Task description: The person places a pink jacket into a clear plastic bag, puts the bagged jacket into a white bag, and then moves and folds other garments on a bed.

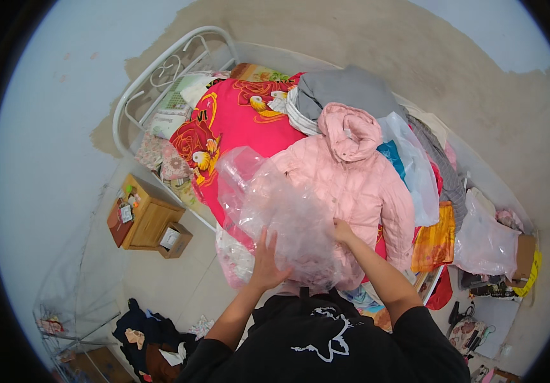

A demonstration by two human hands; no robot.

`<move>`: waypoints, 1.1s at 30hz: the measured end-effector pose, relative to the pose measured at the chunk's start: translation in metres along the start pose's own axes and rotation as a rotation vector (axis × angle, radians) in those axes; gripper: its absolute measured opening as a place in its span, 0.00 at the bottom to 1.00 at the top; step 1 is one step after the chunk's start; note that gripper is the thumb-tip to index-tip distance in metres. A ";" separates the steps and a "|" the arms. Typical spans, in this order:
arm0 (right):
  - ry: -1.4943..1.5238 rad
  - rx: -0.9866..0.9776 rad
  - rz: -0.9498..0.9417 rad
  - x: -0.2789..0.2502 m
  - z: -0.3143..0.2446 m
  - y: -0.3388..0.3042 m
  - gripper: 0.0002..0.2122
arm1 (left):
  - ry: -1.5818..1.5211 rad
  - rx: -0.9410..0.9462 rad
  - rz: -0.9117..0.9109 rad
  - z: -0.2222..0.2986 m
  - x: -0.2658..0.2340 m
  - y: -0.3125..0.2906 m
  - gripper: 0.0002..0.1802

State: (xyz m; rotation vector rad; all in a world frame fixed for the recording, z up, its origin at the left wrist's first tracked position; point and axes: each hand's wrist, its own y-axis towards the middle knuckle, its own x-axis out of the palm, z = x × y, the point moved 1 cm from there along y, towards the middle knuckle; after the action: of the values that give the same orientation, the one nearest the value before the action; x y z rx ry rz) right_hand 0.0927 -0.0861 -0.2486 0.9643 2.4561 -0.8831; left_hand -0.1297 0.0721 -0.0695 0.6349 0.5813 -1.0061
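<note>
A large clear plastic bag (275, 198) lies crumpled and puffed up in front of me, over the left side of a pink hooded puffer jacket (371, 191). My left hand (267, 265) rests against the bag's near left part, fingers stretched out and apart. At the bag's right edge, over the jacket's front, my right hand (342, 231) is closed with the plastic pinched in its fingers. The jacket is spread on the bed, hood at the far end. The bag hides its lower left part.
Under the jacket is a red patterned blanket (243, 121) on a white metal-framed bed (117, 121). A grey cloth (345, 89) and a whitish plastic bag (415, 166) lie beyond the jacket. A wooden cabinet (150, 220) stands left; dark clothes (150, 338) lie on the floor.
</note>
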 end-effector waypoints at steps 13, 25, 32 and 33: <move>0.999 0.151 -0.090 -0.049 -0.120 -0.008 0.02 | -0.485 -0.526 0.185 -0.074 0.020 0.116 0.21; -0.366 0.408 0.634 -0.188 -0.041 0.075 0.36 | 0.249 0.143 -0.272 -0.016 0.055 0.041 0.52; -0.328 0.534 0.435 -0.207 -0.042 0.070 0.33 | 0.531 -0.176 -0.431 -0.048 0.110 0.020 0.50; -0.356 0.437 0.452 -0.208 -0.038 0.075 0.31 | 0.529 -0.178 -0.432 -0.067 0.123 0.019 0.50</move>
State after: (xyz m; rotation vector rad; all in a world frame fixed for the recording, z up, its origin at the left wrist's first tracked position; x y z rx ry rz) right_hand 0.2881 -0.1179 -0.1433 1.3037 1.6847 -1.3123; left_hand -0.0713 0.0569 -0.1969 0.6304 1.3016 -1.1724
